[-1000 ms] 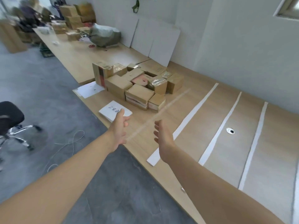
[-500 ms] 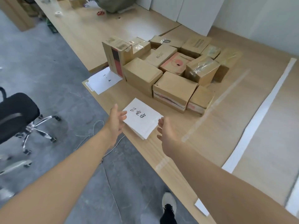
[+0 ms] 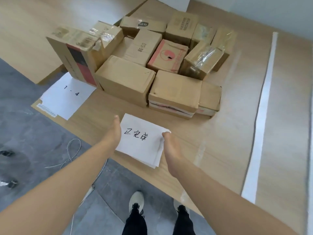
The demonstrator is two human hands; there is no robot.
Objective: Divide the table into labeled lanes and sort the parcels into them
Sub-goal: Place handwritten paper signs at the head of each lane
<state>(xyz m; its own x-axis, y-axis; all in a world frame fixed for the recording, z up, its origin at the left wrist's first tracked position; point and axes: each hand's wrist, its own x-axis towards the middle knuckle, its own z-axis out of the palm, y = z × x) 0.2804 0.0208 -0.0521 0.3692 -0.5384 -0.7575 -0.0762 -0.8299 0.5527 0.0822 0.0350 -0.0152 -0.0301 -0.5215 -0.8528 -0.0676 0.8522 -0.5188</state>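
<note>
A small stack of white label sheets [image 3: 140, 141] with black handwriting lies near the front edge of the wooden table [image 3: 225, 138]. My left hand [image 3: 113, 133] lies with straight fingers against the stack's left edge. My right hand [image 3: 169, 145] curls its fingertips round the stack's right edge. Just behind the sheets sits a tight pile of several brown cardboard parcels [image 3: 125, 78], one of them upright with a red and black side [image 3: 79, 65]. A white tape strip [image 3: 261, 112] runs along the table on the right as a lane line.
Another white sheet marked "1 - 4" [image 3: 67, 97] lies at the table's left corner beside the parcels. A faint clear tape line [image 3: 201, 150] crosses the wood right of my right hand. A loose cable [image 3: 72, 150] lies on the grey floor, my shoes [image 3: 136, 200] below.
My view has dropped and closed in on the label sheets. Both hands have reached forward to the stack, the left against its left edge, the right curling onto its right edge.
</note>
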